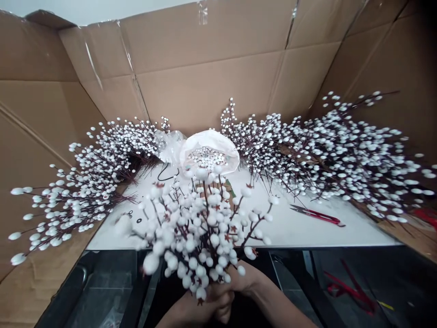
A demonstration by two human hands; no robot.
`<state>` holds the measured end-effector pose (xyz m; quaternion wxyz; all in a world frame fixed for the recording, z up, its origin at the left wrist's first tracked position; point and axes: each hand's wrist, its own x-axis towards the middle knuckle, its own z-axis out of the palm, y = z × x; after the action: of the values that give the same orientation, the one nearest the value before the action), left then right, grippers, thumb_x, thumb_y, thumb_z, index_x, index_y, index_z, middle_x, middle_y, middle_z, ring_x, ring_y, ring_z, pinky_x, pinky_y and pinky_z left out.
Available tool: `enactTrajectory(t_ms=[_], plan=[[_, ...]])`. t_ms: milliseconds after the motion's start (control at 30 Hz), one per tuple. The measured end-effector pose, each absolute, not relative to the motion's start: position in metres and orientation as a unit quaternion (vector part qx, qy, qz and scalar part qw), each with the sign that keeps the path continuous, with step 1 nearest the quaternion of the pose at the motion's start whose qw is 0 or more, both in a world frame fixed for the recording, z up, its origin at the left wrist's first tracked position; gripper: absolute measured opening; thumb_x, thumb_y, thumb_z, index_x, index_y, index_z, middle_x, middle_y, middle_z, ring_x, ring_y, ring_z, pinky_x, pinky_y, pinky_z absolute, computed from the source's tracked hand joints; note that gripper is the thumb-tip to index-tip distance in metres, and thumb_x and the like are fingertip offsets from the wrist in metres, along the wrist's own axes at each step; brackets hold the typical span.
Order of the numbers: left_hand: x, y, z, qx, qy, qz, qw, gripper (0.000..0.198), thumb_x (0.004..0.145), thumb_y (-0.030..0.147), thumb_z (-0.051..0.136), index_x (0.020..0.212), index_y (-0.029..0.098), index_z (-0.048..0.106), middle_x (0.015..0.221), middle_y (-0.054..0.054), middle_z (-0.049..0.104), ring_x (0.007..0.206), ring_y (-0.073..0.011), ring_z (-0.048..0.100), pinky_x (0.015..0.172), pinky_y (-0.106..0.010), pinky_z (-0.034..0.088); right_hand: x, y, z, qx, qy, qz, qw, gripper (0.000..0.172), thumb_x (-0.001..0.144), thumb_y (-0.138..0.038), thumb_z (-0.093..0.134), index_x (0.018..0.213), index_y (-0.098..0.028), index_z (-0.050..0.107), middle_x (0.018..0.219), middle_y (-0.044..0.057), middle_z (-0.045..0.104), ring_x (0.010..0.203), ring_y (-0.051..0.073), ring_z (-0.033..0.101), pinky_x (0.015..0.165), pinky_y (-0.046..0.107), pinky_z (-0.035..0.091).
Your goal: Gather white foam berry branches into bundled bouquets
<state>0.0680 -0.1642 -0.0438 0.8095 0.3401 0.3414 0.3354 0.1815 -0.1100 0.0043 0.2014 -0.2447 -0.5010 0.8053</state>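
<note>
A bunch of white berry stems fans out in front of me, its dark red twigs tipped with white berries and small brown star-shaped ends. Below the berries, my left hand is closed, its curled fingers showing. My right hand is closed just above and against the left, at the base of the same bunch. Berries cover part of both hands, and the lower stem ends are hidden.
Behind the bunch, a white bag of loose berries stands on the white table. More berry stems are piled left and right. Red-handled thread snips lie at right. Cardboard walls surround the table; red ribbon is at lower right.
</note>
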Motion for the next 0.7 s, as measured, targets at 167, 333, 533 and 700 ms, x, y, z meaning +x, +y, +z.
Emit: enactTrajectory(t_ms=[167,333,533,700], plan=[[0.072,-0.160,-0.029,0.362,0.354,0.339,0.793,0.043,0.066,0.031,0.061,0.039,0.022,0.030,0.033,0.010,0.020,0.032,-0.0053,0.018,0.041,-0.029,0.015,0.182,-0.109,0.010,-0.212,-0.445,0.852,0.177,0.028,0.054,-0.028,0.081,0.078,-0.018,0.073,0.078,0.005,0.070,0.080,0.020,0.063,0.085,0.036,0.044],[0.068,-0.149,-0.024,0.408,0.290,0.362,0.786,0.048,0.070,0.044,0.063,0.039,0.020,0.036,0.035,0.007,0.026,0.035,-0.0069,0.026,0.043,-0.028,0.026,0.188,-0.103,0.011,-0.237,-0.448,0.836,0.210,0.032,0.057,-0.035,0.080,0.082,-0.016,0.072,0.078,0.007,0.070,0.080,0.021,0.063,0.085,0.039,0.043],[0.071,-0.143,-0.034,0.416,0.192,0.411,0.789,0.054,0.067,0.067,0.055,0.049,0.019,0.038,0.040,0.008,0.031,0.034,-0.0072,0.033,0.046,-0.028,0.040,0.186,-0.103,0.022,-0.227,-0.449,0.834,0.227,0.039,0.065,-0.049,0.073,0.081,-0.014,0.070,0.077,0.006,0.067,0.074,0.018,0.061,0.077,0.034,0.044],[0.074,-0.142,-0.047,0.371,0.171,0.446,0.797,0.044,0.077,0.065,0.041,0.068,0.022,0.040,0.041,0.010,0.035,0.030,-0.0098,0.039,0.040,-0.028,0.045,0.184,-0.103,0.023,-0.263,-0.415,0.825,0.279,0.043,0.066,-0.055,0.069,0.070,-0.012,0.067,0.073,0.005,0.063,0.071,0.015,0.059,0.071,0.028,0.045]])
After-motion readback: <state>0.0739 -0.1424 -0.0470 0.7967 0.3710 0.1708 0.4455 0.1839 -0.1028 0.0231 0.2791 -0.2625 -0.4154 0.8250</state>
